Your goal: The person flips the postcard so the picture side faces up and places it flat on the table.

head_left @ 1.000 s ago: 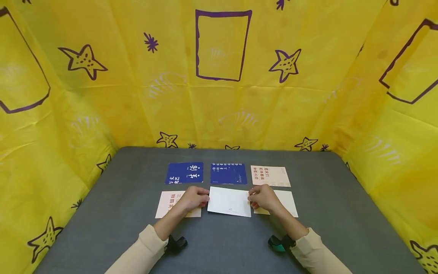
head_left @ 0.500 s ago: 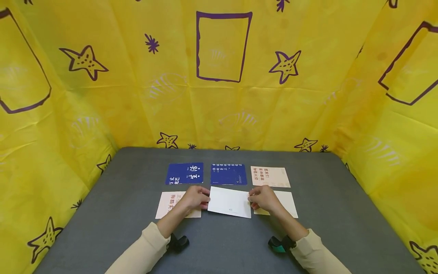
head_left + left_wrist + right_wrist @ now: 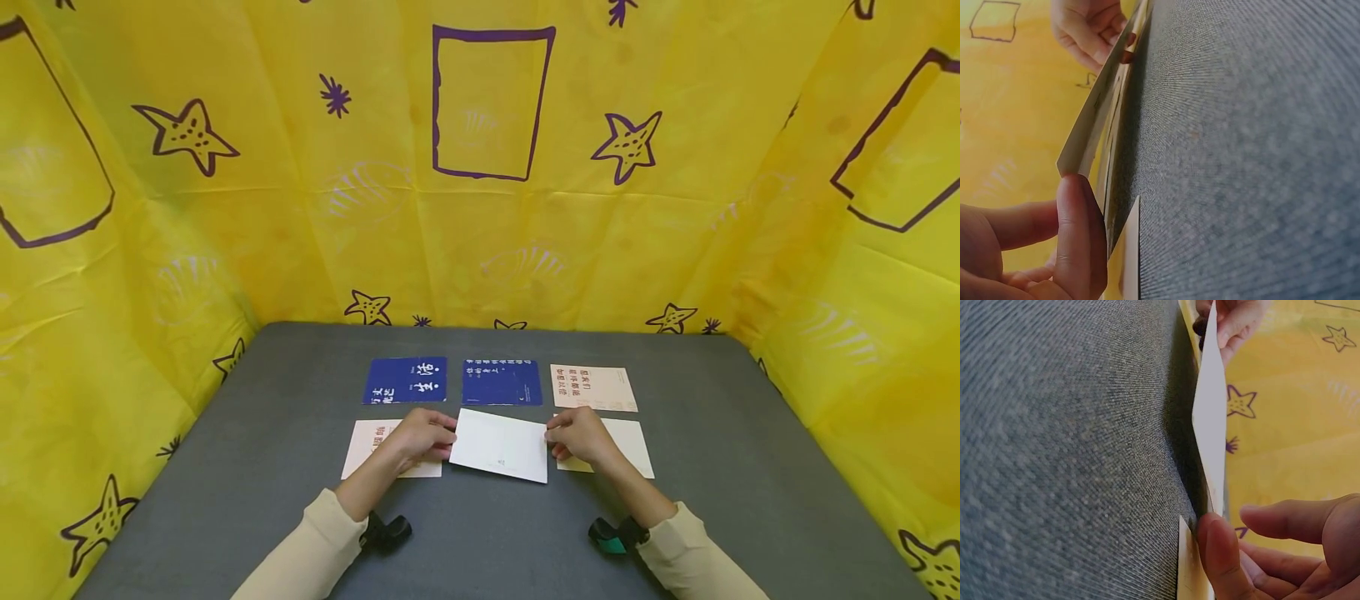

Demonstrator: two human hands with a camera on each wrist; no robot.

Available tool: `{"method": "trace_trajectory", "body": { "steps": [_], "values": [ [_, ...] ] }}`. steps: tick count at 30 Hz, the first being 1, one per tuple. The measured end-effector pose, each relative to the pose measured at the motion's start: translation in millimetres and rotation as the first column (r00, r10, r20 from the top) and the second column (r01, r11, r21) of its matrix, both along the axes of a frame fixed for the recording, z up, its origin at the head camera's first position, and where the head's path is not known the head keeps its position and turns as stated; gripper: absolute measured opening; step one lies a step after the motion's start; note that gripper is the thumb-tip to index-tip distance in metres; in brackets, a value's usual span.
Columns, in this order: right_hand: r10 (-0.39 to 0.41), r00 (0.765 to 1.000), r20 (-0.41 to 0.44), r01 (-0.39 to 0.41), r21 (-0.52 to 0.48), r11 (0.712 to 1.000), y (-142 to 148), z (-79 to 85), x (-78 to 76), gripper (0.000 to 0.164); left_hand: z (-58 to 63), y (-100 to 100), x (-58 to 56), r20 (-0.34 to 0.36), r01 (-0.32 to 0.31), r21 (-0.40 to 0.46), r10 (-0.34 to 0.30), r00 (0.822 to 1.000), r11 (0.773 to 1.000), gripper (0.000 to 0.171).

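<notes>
Your sleeves (image 3: 303, 546) were cream, your held card (image 3: 498, 446) white; two blue cards (image 3: 501, 387) bore white Chinese characters, two pinkish cards (image 3: 611, 390) red ones; purple starfish (image 3: 628, 148) patterned the yellow cloth (image 3: 262, 233); the tabletop (image 3: 495, 542) was grey.

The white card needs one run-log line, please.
white card: held | left hand: left edge | right hand: right edge | blue cards: lying beyond

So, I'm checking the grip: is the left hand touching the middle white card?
Touching: the left wrist view shows the left hand with a fingertip against the white card.
</notes>
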State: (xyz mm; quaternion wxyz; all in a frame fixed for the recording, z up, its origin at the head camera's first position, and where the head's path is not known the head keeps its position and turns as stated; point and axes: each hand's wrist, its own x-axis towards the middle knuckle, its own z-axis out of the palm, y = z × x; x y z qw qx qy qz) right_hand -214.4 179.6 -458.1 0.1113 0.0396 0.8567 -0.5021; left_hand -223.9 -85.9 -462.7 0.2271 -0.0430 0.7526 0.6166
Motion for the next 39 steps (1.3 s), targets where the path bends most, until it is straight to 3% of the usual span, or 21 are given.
{"method": "trace_trajectory", "body": {
  "steps": [22,31,39],
  "values": [
    [-0.068,0.994,0.088,0.084,-0.194,0.977,6.6,-8.5,-1.7,0.016,3.0,-3.2,4.4,-0.026,-0.039,0.016,0.04,0.999,0.999,0.021],
    [-0.099,0.985,0.142,0.144,-0.351,0.925,6.8,-6.2,-4.3,0.02,2.3,-7.3,4.4,-0.007,-0.06,0.044,0.06,0.998,0.997,0.022],
    [-0.072,0.99,0.125,0.116,-0.386,0.915,4.9,-3.2,-2.8,0.025,3.8,-8.7,5.7,-0.007,-0.07,0.071,0.071,0.997,0.995,0.024]
  ]
}}
